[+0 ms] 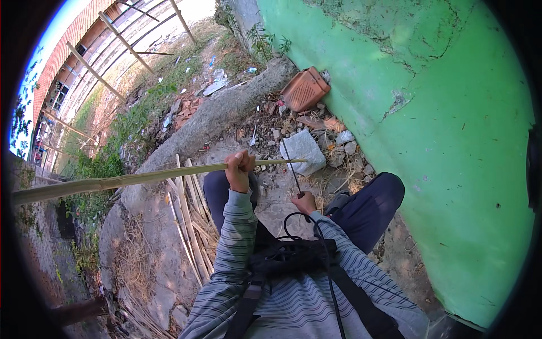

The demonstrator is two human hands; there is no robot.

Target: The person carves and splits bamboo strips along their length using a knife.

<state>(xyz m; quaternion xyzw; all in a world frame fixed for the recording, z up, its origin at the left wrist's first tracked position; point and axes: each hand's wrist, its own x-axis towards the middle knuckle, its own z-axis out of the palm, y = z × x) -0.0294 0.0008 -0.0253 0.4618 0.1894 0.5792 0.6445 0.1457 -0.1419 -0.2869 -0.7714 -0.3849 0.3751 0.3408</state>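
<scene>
A long, pale bamboo strip [130,179] runs from the far left across to a whitish stone block [306,148]. My left hand [240,168] is closed around it, not far from its right-hand end. In my right hand [305,203] is the handle of a thin, dark-bladed knife [294,176]. Its blade points away from me and crosses the strip near that end, over the block. Whether the edge cuts into the bamboo is too small to tell. Beside my left knee lies a bundle of split bamboo strips [189,220].
A green wall [451,169] rises on the right, with an orange-brown clay tile or brick [306,88] at its foot. Rubble and dry straw lie around the block. A low concrete ridge [197,124] runs along the left, with a bamboo frame [124,45] beyond. A black cable [327,254] hangs over my lap.
</scene>
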